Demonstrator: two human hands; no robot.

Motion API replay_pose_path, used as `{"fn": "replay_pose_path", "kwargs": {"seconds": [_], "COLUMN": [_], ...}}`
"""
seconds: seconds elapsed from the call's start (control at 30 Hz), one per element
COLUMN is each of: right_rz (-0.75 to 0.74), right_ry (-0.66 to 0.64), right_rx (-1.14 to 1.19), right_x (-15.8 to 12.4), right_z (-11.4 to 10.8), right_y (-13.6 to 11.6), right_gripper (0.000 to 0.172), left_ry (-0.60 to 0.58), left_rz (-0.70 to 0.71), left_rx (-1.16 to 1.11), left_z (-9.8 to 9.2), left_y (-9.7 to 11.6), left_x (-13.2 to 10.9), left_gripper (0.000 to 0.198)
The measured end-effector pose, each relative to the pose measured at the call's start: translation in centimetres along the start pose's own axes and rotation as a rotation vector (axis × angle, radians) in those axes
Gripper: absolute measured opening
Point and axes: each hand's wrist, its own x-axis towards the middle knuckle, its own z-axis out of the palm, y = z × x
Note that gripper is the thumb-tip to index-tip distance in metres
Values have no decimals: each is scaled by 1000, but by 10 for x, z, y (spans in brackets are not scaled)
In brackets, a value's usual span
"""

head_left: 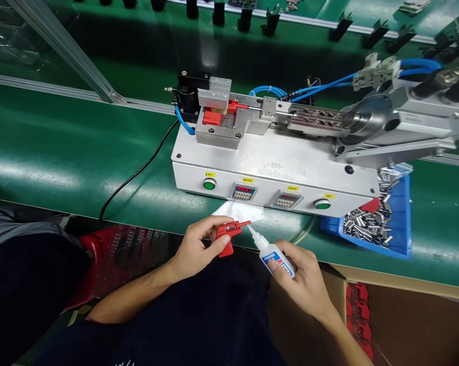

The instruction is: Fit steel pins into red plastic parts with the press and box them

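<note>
Between thumb and fingers, my left hand [199, 246] grips a red plastic part [225, 240] shaped like a small gun, its thin stem pointing right. My right hand [304, 272] is closed around a white Loctite glue bottle [276, 260], tilted so its nozzle points up and left. The nozzle tip is close to the end of the red stem; whether they touch I cannot tell. Behind both hands stands a grey bench machine [222, 175], with another red part [212, 117] seated in its metal fixture under a clamp block.
Right of the machine, a blue bin [403, 213] holds many small metal tubes. A cardboard box [416, 315] with red parts is at lower right. White paper [248, 209] lies before the machine. A red crate [103, 264] and another person's sleeve [8, 223] are at left.
</note>
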Motion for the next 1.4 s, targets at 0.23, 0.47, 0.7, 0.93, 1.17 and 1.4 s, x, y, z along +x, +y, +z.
{"fn": "replay_pose_path", "kwargs": {"seconds": [0.23,0.47,0.7,0.93,1.17,1.4], "right_rz": [-16,7,19,42,62,34], "right_ry": [16,17,9,-2,0,15], "right_rx": [6,-14,3,0,-1,9], "right_x": [-1,-1,-3,-2,-2,-2], "right_z": [0,0,-1,-2,-1,-1], "right_y": [0,2,3,3,5,7], "right_gripper": [21,21,20,22,24,20], "left_ry": [-5,-7,2,-4,-7,-8], "left_rz": [35,50,64,65,62,66], "left_rx": [30,41,52,61,68,65], "left_z": [1,0,1,2,1,1], "left_y": [-1,0,-1,-2,-3,-4], "left_x": [0,-1,0,0,0,-1], "left_gripper": [26,24,24,24,25,25]}}
